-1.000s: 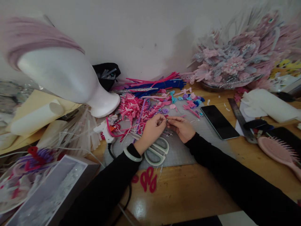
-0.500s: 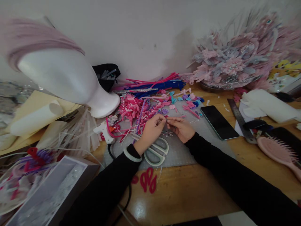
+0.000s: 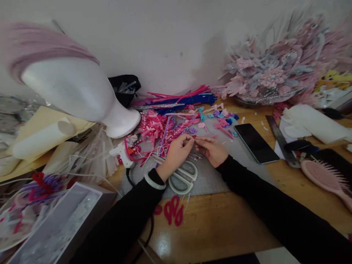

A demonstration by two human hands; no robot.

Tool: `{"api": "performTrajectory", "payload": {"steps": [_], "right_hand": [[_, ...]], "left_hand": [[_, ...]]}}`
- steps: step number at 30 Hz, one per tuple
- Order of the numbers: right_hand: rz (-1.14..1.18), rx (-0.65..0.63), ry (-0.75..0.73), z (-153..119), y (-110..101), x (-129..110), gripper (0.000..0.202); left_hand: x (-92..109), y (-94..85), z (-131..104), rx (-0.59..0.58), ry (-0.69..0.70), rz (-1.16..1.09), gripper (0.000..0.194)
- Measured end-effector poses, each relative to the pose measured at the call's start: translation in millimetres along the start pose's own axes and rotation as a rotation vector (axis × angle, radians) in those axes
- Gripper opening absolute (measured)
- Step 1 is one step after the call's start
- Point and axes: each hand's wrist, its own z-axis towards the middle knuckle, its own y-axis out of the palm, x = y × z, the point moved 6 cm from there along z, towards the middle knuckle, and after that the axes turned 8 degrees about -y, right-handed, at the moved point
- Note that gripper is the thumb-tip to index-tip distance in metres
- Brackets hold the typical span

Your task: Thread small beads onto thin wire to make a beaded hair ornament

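Note:
Over the grey mat [image 3: 214, 179], my left hand [image 3: 178, 150] and my right hand [image 3: 212, 149] meet fingertip to fingertip, both pinched closed. Whatever lies between the fingers is too small to make out; a bit of pink shows by the right fingertips. Beneath my left wrist lie scissors [image 3: 189, 178] with pale green handles. A white glue gun [image 3: 121, 154] rests to the left, beside a tangle of white thread. Behind my hands spread pink fuzzy pipe-cleaner pieces [image 3: 152, 126] with beads, and small coloured flowers [image 3: 220, 113].
A white mannequin head [image 3: 74, 88] leans at the left. A phone [image 3: 255, 142], a metal ruler [image 3: 280, 139] and a pink hairbrush [image 3: 324, 176] lie on the right. Pipe-cleaner bundles [image 3: 192, 99] lie by the wall, near a pink flower headdress [image 3: 272, 73]. A box [image 3: 101, 201] stands front left.

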Motion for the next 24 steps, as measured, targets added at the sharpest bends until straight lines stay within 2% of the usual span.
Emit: {"api": "performTrajectory", "payload": {"steps": [15,24], "right_hand": [[-0.004,0.016,-0.002,-1.4,0.3,-0.5,0.008],[0.012,0.021,-0.003,-1.2,0.9,-0.8,0.01]], "left_hand": [[-3.4,0.4,1.0,0.015,-0.008,0.034,0.012],[-5.0,1.1,1.2,0.01,-0.062,0.0,0.013]]}}
